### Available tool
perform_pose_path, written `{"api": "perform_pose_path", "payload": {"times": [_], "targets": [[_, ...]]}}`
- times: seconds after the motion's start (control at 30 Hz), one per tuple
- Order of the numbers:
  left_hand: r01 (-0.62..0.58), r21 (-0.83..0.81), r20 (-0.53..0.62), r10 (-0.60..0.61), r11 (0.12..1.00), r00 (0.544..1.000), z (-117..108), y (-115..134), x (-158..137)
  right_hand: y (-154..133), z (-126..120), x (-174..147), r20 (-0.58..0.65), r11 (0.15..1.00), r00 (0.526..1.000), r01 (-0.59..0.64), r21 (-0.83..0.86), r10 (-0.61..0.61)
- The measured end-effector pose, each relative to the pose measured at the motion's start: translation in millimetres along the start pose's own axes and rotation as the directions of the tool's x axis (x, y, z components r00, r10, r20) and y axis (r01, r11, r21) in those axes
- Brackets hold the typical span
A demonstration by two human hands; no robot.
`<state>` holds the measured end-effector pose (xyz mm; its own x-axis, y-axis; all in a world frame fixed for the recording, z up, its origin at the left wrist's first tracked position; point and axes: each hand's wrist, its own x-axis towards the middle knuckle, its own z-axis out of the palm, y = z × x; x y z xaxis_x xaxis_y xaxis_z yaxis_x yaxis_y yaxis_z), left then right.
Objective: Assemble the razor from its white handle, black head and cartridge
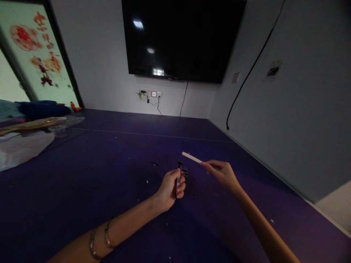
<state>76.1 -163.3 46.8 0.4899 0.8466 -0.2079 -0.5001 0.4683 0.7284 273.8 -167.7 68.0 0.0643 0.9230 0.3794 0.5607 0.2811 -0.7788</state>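
My left hand (168, 188) is closed around a dark, narrow caliper (178, 184) held nearly upright. Black jaws stick out at its top, and a small dark block projects on its right side; my fingers cover part of it. To the right, my right hand (221, 173) pinches one end of a pale, flat stick with a rounded tip (192, 157). That stick slants up to the left, its free end near the caliper's jaws, and a gap seems to lie between them. Both hands are above a dark purple surface (123, 204).
A small black piece (155, 164) and several white scraps lie on the surface. At the left are white plastic bags (24, 148) and a blue cloth-like bundle (42, 109). Behind, a television (183, 40) hangs above wall sockets (154, 94). A black cable (246, 76) hangs along the right wall.
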Motion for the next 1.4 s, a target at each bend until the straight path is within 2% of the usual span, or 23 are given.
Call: {"api": "perform_pose_path", "payload": {"times": [0.1,0.2,0.33,0.53,0.73,0.9,1.07,1.23,1.4], "targets": [[0.128,-0.067,-0.043,-0.131,0.990,0.990,6.5,0.8,-9.5,4.3,8.8,-0.4,0.074,1.000,0.997,0.004,0.001,-0.004],[0.173,-0.109,-0.051,-0.179,0.979,0.982,10.3,1.5,-16.1,12.2,13.7,0.5,0.124,1.000,0.992,-0.010,-0.029,0.014],[0.156,-0.122,-0.044,-0.162,0.980,0.986,12.9,2.7,-21.3,20.7,12.3,2.4,0.081,0.997,0.995,-0.050,-0.065,0.056],[0.132,-0.115,-0.078,-0.141,0.985,0.987,12.9,5.9,-21.2,14.6,9.8,0.9,0.207,0.999,0.978,0.015,-0.040,-0.006],[0.097,-0.104,-0.095,-0.107,0.990,0.990,8.7,5.4,-14.6,20.9,11.6,2.3,0.081,0.997,0.995,-0.048,-0.052,0.052],[0.090,-0.093,-0.092,-0.098,0.992,0.991,11.7,5.1,-17.3,22.4,10.4,2.2,0.166,0.999,0.986,-0.012,-0.030,0.017],[0.099,-0.092,-0.078,-0.106,0.991,0.991,13.7,4.7,-21.4,21.0,9.4,2.8,0.091,0.999,0.995,-0.032,-0.028,0.034],[0.099,-0.087,-0.063,-0.105,0.991,0.993,14.6,4.9,-24.9,15.4,5.7,2.5,0.169,1.000,0.986,0.010,-0.017,-0.007],[0.110,-0.080,-0.058,-0.115,0.991,0.992,15.7,3.9,-26.5,15.9,1.4,3.0,0.111,0.999,0.994,-0.008,-0.033,0.011]]}}
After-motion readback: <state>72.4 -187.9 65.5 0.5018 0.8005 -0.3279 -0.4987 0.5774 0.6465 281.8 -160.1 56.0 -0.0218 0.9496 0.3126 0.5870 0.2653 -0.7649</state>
